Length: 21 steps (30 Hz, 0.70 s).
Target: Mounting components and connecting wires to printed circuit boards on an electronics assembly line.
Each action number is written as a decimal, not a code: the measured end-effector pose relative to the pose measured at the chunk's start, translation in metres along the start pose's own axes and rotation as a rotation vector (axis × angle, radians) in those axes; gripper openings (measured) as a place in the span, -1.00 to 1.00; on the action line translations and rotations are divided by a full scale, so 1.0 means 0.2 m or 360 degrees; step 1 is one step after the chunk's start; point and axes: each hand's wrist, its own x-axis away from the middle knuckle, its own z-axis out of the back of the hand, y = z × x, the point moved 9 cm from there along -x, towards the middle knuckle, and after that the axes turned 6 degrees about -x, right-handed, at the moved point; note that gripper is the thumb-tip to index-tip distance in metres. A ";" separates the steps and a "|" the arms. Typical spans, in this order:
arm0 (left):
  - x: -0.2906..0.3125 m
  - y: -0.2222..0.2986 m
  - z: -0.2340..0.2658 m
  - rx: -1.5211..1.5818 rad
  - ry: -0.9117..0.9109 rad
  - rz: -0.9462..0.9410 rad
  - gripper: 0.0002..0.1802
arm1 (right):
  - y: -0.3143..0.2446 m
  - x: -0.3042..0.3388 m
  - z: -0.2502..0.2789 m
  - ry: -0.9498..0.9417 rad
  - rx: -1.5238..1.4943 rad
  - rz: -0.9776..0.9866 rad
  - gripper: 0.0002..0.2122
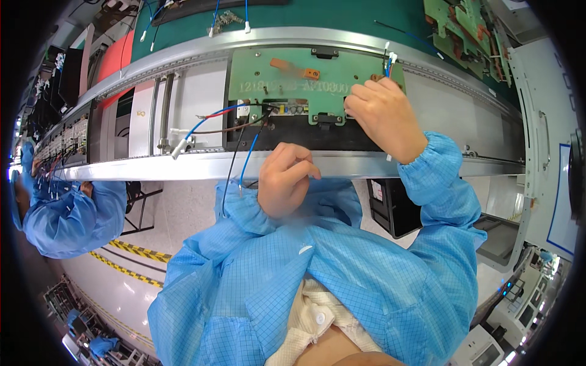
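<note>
A green fixture plate (247,66) with orange pieces (311,74) lies on a black carrier (287,138) between the metal rails. Through a cutout in the plate, part of a circuit board (290,110) shows. Blue, red, brown and black wires (251,152) run out from it to the left and toward me. My right hand (383,111) is closed over the plate's right part, beside blue wires with white connectors (392,58); its fingertips are hidden. Just in front of the near rail, my left hand (285,180) is curled, with nothing visible in it.
The near metal rail (195,165) crosses in front of me. Beyond the far rail, a green mat (342,21) carries loose wires and green plates (461,30). A black crate (394,207) stands below right. A person in blue (73,216) works at the left.
</note>
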 end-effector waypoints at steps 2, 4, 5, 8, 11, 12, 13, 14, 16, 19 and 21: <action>0.02 0.01 -0.01 0.0059 -0.0063 -0.0015 -0.73 | 0.00 0.02 0.04 0.0009 -0.0068 -0.0012 -0.90; 0.03 0.03 -0.02 0.0086 -0.0106 -0.0019 -0.76 | 0.01 0.05 0.09 0.0009 -0.0382 -0.0114 -0.88; 0.04 0.05 -0.01 0.0046 -0.0101 -0.0066 -0.75 | 0.03 0.05 0.13 0.0016 -0.0369 -0.0109 -0.88; 0.10 0.10 0.06 -0.0083 -0.0103 -0.0223 -0.77 | 0.07 0.07 0.39 0.0343 -0.0520 0.0100 -0.82; 0.18 0.11 0.12 -0.0028 -0.0264 -0.0293 -0.77 | 0.21 0.08 0.40 0.0212 -0.0447 -0.0035 -0.83; 0.20 0.11 0.13 0.0051 -0.0315 -0.0317 -0.75 | 0.22 0.08 0.36 0.0211 -0.0435 -0.0039 -0.83; 0.24 0.10 0.14 0.0105 -0.0342 -0.0399 -0.83 | 0.21 0.07 0.30 0.0166 -0.0431 0.0055 -0.85; 0.27 0.09 0.16 0.0110 -0.0334 -0.0405 -0.83 | 0.18 0.07 0.26 0.0119 -0.0428 0.0149 -0.86; 0.35 0.07 0.15 0.0197 -0.0455 -0.0365 -0.79 | 0.17 0.06 0.22 0.0129 -0.0373 0.0154 -0.87; 0.49 0.00 0.17 0.0162 -0.0456 -0.0292 -0.71 | 0.11 0.06 0.20 0.0148 -0.0336 0.0212 -0.89; 0.57 -0.06 0.23 0.0141 -0.0496 -0.0135 -0.66 | 0.07 0.07 0.20 0.0154 -0.0349 0.0263 -0.89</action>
